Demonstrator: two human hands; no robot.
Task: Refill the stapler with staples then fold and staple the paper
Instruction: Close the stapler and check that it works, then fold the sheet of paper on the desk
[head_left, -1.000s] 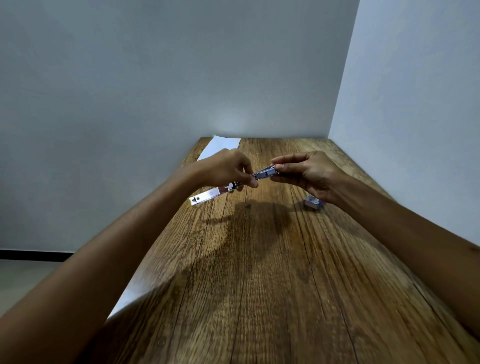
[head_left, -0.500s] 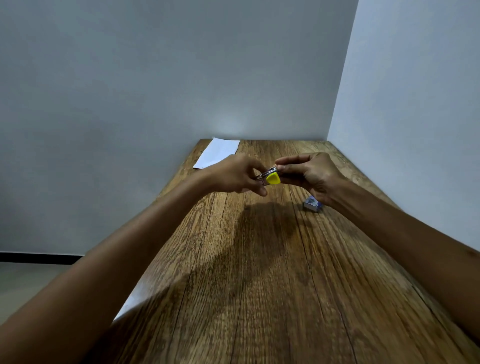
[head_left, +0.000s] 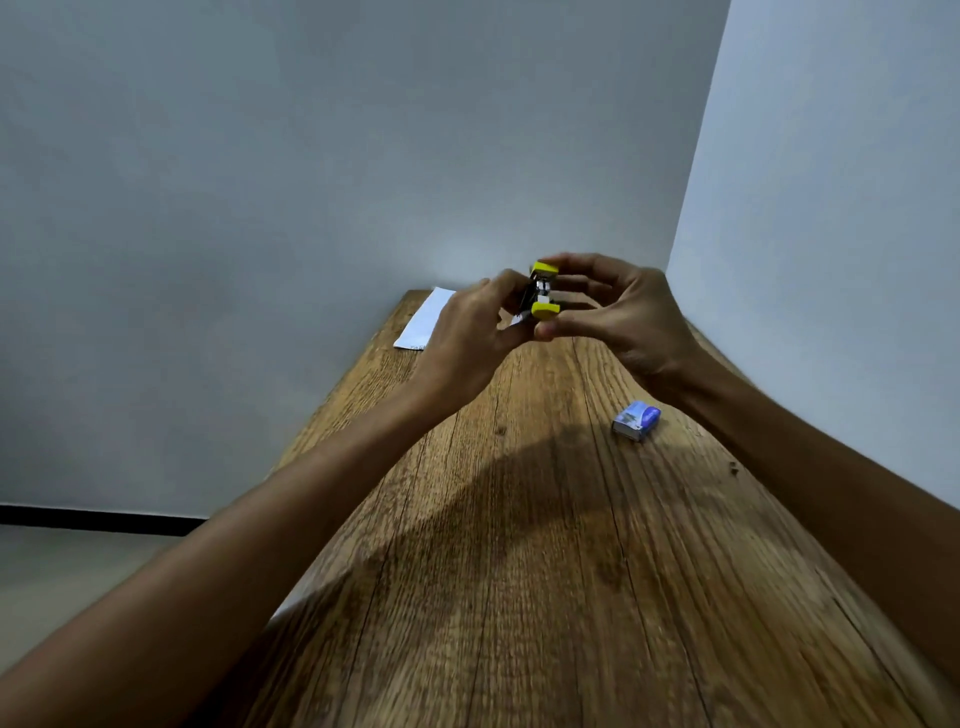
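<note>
A small stapler (head_left: 542, 291) with yellow ends and a metal body is held in the air above the far part of the wooden table (head_left: 545, 571). My left hand (head_left: 467, 338) grips its left side, fingers curled round the metal part. My right hand (head_left: 618, 312) pinches its yellow ends between forefinger above and thumb below. A small blue staple box (head_left: 636, 420) lies on the table below my right wrist. A white sheet of paper (head_left: 423, 325) lies at the table's far left corner, partly hidden behind my left hand.
Grey walls close in at the back and on the right of the table. The table's left edge drops to the floor (head_left: 78, 571), where a black skirting line runs.
Both hands have lifted the stapler higher and turned it, so its yellow ends now face me one above the other. The long metal part that stuck out left a second ago is folded in.
</note>
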